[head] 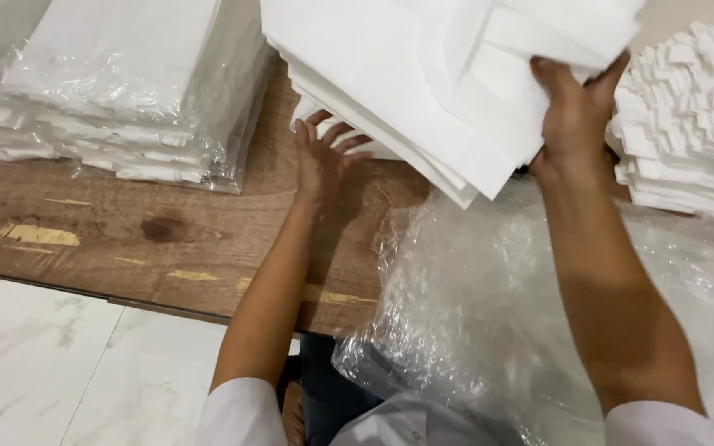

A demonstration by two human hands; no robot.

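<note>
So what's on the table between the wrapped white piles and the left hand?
Nothing: in the head view only bare brown wooden table lies between the plastic-wrapped white stacks and the left hand.

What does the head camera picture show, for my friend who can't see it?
Two bare hands lift a stack of white folded sheets above a wooden table: the right hand grips its edge, the left hand reaches underneath. Crinkled clear plastic lies below, with wrapped white stacks at left.
</note>
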